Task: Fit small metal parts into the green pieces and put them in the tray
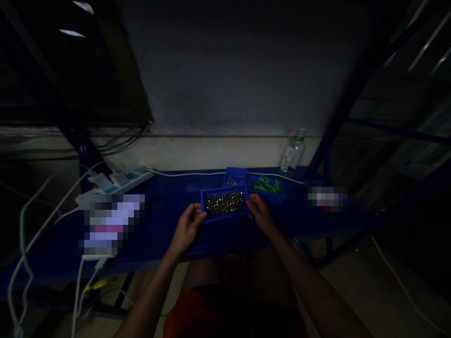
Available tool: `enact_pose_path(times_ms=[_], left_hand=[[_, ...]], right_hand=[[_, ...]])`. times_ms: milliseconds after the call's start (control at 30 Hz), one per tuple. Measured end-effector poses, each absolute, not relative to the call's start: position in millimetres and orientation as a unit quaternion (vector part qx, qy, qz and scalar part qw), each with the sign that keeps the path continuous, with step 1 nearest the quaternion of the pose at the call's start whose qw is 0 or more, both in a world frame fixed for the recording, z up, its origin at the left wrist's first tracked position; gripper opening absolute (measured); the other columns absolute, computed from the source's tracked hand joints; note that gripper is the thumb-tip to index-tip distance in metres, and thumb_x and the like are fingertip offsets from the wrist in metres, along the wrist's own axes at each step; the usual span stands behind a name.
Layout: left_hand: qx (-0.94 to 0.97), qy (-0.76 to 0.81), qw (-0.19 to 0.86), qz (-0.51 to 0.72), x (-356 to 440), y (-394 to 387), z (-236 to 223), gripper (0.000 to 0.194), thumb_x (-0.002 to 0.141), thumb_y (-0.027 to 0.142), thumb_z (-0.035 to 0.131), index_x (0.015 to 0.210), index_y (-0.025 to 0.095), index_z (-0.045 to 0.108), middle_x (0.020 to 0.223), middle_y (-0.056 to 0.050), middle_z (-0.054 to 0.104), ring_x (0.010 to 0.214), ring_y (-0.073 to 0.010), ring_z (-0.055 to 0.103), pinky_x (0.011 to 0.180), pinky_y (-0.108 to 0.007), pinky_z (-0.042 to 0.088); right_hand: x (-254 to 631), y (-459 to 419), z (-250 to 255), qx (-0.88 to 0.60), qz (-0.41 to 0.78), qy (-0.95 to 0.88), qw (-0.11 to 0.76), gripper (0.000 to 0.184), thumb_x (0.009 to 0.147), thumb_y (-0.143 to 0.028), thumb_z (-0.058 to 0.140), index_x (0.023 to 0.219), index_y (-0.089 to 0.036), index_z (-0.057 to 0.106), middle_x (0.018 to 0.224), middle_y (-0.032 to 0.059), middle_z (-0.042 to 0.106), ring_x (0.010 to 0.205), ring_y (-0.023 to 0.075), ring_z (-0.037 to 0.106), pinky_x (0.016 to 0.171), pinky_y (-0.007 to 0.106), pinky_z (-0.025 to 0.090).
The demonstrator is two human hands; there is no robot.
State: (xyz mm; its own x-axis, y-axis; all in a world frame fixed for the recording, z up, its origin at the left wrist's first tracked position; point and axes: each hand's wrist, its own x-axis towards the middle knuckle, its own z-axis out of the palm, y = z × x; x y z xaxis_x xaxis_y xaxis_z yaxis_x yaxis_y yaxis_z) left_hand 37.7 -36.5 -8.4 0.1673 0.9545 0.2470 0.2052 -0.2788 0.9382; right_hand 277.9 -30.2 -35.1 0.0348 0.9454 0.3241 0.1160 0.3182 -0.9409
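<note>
Between my two hands is a blue plastic bin (225, 217) filled with small shiny metal pieces (225, 203), perhaps screws or similar fasteners; their exact kind is too dark to tell. My left hand (190, 223) grips the bin's left end with thumb and fingers. On the opposite end, my right hand (259, 211) holds the right side. Just behind stands a second blue bin (236, 171) with thin metal pieces in it. A third blue bin (276, 198), behind my right hand, contains green pieces (266, 184).
A white power strip (136, 178) with plugs and cables lies at the left of the blue table (169, 192). A clear bottle (293, 155) stands by the wall at the back right. Blurred-out items lie at left and right. A white cord runs along the back edge.
</note>
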Motion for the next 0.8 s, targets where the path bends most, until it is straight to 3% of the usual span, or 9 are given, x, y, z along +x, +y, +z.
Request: enact_pose_path(times_ms=[167,800], left_hand=[[0.649,0.437,0.380,0.493,40.5,-37.2,-9.9,0.024,0.076,0.036,0.050,0.093,0.018,0.049,0.079,0.000,0.052,0.072,-0.0133,0.052,0.066,-0.024,0.044],[0.646,0.443,0.396,0.479,36.0,-33.9,-17.3,0.024,0.076,0.036,0.051,0.092,0.018,0.049,0.080,0.000,0.052,0.069,-0.0125,0.052,0.062,-0.023,0.043]], right_hand=[[276.3,-31.8,-37.8,-0.483,0.308,-0.598,0.560,0.025,0.082,-0.044,0.038,0.085,-0.020,0.045,0.065,-0.0037,0.041,0.050,0.0072,0.040,0.043,0.017,0.035],[278.6,-24.3,-46.6,-0.482,0.319,-0.624,0.526,0.022,0.082,-0.042,0.038,0.084,-0.020,0.043,0.065,-0.0044,0.045,0.048,0.0083,0.045,0.047,0.021,0.038]])
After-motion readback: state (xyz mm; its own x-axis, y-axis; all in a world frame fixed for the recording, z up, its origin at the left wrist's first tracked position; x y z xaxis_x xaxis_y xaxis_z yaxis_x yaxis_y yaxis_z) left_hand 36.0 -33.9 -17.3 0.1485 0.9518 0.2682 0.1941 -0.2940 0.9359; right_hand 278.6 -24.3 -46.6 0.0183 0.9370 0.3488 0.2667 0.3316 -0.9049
